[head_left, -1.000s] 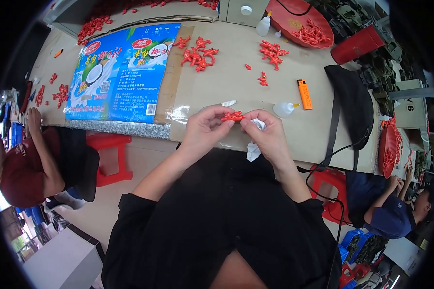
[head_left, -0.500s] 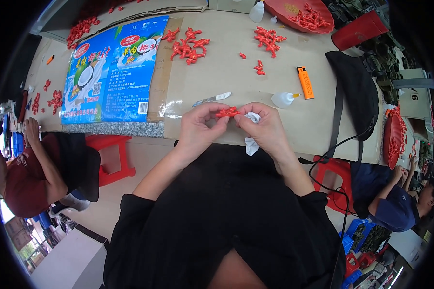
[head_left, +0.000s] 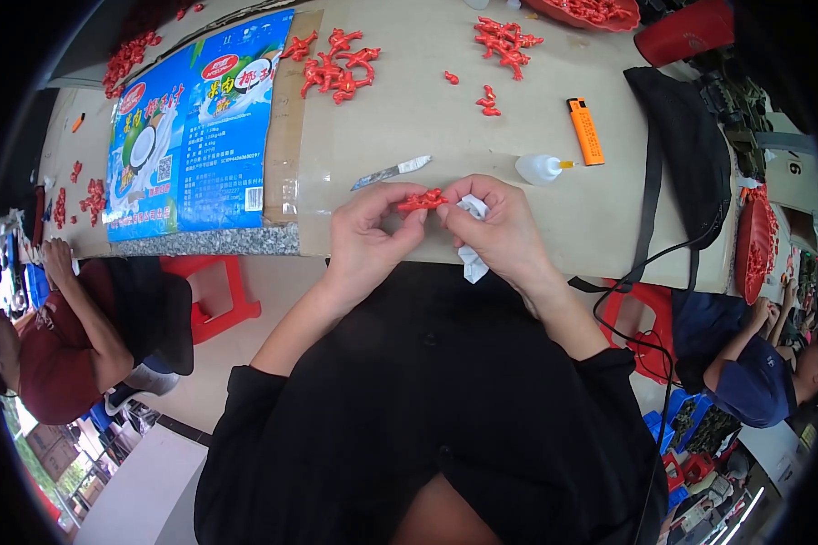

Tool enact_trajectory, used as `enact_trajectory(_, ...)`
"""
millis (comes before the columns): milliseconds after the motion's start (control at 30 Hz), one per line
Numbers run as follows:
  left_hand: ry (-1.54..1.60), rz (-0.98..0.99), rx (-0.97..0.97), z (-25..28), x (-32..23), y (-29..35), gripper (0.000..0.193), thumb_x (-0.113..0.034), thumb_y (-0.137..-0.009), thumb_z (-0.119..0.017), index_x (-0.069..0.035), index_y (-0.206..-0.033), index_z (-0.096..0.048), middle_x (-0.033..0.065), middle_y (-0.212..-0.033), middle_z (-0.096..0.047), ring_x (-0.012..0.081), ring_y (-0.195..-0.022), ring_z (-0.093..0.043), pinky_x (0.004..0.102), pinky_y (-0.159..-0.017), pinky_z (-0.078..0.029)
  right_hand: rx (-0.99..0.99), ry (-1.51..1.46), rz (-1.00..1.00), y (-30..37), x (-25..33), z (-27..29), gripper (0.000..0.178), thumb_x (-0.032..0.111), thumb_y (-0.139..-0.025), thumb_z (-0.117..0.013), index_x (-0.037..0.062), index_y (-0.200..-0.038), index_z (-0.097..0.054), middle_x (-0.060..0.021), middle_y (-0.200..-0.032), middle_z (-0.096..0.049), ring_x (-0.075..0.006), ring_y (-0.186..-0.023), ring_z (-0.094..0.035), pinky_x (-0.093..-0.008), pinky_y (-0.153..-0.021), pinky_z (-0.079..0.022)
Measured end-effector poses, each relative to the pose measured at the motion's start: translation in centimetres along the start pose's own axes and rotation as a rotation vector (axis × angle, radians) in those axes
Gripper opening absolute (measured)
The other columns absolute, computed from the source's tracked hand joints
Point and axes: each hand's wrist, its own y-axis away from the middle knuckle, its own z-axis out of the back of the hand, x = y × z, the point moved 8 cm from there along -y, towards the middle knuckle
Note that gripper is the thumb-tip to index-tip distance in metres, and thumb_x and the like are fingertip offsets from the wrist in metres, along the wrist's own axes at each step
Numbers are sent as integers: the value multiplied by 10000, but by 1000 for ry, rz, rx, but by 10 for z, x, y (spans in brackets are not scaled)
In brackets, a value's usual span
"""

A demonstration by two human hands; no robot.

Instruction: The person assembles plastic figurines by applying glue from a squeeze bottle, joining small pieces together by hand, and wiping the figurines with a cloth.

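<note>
Between thumb and fingers of my left hand (head_left: 373,227) is a small red figurine (head_left: 422,200), held near the table's front edge. My right hand (head_left: 495,227) is closed round a crumpled white tissue (head_left: 473,262), its thumb and fingertip meeting the figurine's right end. Whether those fingertips also grip the figurine is hard to make out. Just beyond my left fingers lies a craft knife (head_left: 391,173). A small white squeeze bottle (head_left: 538,168) rests on its side past my right hand, with an orange lighter (head_left: 585,133) behind it.
Red figurines (head_left: 340,71) lie in clusters across the table (head_left: 409,118). Flattened blue printed cardboard (head_left: 191,127) covers its left part. A red tray (head_left: 600,13) of red pieces stands at the back. A black strapped bag (head_left: 677,154) and cable lie right. Co-workers sit on both sides.
The whole view has shifted a little, so the table's things sit higher in the picture. Both hands keep their hold, and the figurine stays between them.
</note>
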Motion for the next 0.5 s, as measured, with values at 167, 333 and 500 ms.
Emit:
enact_trajectory(167,-46,12,9,0,0,2,206,15,-742,-578,0,-948,-578,61,-901,-587,104,-802,-558,217,-710,-452,0,1,27,3,3,-1,90,95,-783,-567,11,-780,-534,2,-616,-522,-33,-480,-463,-174,-433,-379)
enact_trajectory(333,178,22,-16,0,-3,-2,215,-7,-787,-561,19,-999,-537,76,-920,-590,113,-787,-564,224,-711,-461,-30,-20,81,2,2,4,124,88,-799,-538,24,-903,-555,0,-699,-551,-18,-578,-475,-162,-504,-373)
enact_trajectory(500,433,185,-10,4,4,-7,178,-77,-818,-548,10,-971,-521,102,-862,-596,141,-726,-569,256,-665,-471,-17,-47,117,12,8,13,189,91,-818,-519,18,-992,-533,-30,-790,-577,-32,-624,-492,-165,-530,-384)
